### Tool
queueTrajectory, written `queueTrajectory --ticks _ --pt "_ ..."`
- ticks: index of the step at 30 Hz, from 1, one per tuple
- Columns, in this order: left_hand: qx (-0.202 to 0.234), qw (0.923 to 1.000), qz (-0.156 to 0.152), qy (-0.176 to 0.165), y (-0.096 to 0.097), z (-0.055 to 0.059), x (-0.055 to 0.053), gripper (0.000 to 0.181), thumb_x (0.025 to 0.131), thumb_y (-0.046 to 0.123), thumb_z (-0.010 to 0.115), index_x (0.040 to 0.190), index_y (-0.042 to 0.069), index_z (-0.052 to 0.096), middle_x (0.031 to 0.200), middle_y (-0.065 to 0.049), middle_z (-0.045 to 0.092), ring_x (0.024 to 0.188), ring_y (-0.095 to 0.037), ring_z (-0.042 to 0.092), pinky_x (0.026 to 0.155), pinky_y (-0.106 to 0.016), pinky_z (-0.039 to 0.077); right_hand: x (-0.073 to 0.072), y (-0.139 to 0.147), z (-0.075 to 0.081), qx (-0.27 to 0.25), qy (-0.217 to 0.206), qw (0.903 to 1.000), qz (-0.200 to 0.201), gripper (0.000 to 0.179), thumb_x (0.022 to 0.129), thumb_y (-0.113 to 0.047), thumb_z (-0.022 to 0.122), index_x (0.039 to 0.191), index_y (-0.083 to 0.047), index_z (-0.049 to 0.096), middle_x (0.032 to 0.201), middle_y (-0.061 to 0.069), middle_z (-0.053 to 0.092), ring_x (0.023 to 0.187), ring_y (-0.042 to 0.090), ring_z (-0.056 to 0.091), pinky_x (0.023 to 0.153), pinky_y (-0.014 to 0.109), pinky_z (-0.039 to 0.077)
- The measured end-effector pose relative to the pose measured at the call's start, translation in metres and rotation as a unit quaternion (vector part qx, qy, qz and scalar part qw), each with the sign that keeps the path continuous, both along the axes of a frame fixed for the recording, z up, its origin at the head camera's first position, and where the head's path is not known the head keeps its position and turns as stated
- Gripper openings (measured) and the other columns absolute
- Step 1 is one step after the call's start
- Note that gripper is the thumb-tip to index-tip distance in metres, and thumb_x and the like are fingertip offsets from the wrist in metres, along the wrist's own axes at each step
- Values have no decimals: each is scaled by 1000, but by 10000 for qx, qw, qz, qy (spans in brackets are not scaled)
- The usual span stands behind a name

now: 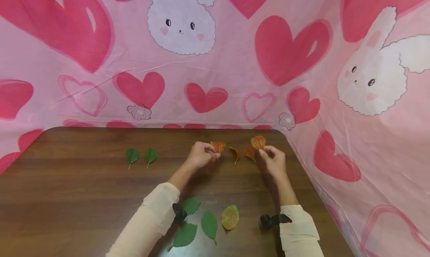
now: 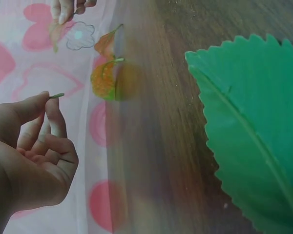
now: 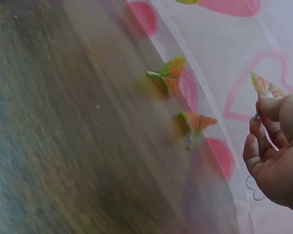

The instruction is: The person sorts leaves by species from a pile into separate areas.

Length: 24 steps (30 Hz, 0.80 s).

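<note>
In the head view my left hand (image 1: 201,155) pinches an orange-red leaf (image 1: 218,146) near the far side of the table. The left wrist view shows a short green stem (image 2: 57,96) between that thumb and forefinger; the blade is hidden there. My right hand (image 1: 276,162) holds another orange leaf (image 1: 258,141) by its stem, blade upward, between thumb and fingers. Between the hands, a curled orange leaf (image 1: 236,152) and a second orange leaf (image 1: 250,153) lie on the wooden table (image 1: 84,197). The second one is close beside the right hand's fingers.
Two small green leaves, one (image 1: 132,156) left of the other (image 1: 150,155), lie at the back left. Nearer, around the forearms, are several larger green leaves (image 1: 209,224) and a yellow-orange leaf (image 1: 230,217). A pink heart-print cloth (image 1: 208,66) hangs behind the table.
</note>
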State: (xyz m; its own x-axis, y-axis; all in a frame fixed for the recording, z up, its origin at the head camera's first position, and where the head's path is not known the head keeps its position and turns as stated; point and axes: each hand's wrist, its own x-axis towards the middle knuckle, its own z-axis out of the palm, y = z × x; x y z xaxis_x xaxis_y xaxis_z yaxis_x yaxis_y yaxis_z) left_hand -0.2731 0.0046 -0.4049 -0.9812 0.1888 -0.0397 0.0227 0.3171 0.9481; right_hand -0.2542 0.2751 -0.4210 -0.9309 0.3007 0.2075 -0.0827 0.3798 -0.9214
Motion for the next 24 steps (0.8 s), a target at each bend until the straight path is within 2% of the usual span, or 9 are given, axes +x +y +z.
queueTrajectory --ticks 9,15,18,24 --pt "178 9996 122 -176 8 -5 -3 11 86 5 78 89 -5 74 77 -17 76 57 -6 62 55 -19 46 -1 16 -5 40 -46 9997 -256 22 93 -1 70 109 15 68 73 -25 57 75 -8 52 72 8 44" --pt "298 9988 111 -363 13 -6 -3 11 86 4 78 89 -5 73 76 -16 75 48 -6 57 55 -27 54 -3 26 -12 42 -86 9995 -299 24 93 -1 70 110 16 67 72 -29 56 75 -10 52 73 7 43" --pt "225 9988 142 -407 14 -8 -4 12 86 6 79 89 -5 73 76 -15 75 45 -6 55 54 -29 55 -5 31 -15 32 -133 9995 -298 25 94 -2 70 111 17 66 70 -30 56 74 -10 52 72 7 43" --pt "-1 9987 277 -434 17 -14 -8 14 86 10 80 88 -2 75 78 -15 76 45 -7 53 52 -26 52 -7 36 -17 12 -212 9990 -398 25 94 -1 69 111 16 66 69 -29 56 72 -10 52 71 8 44"
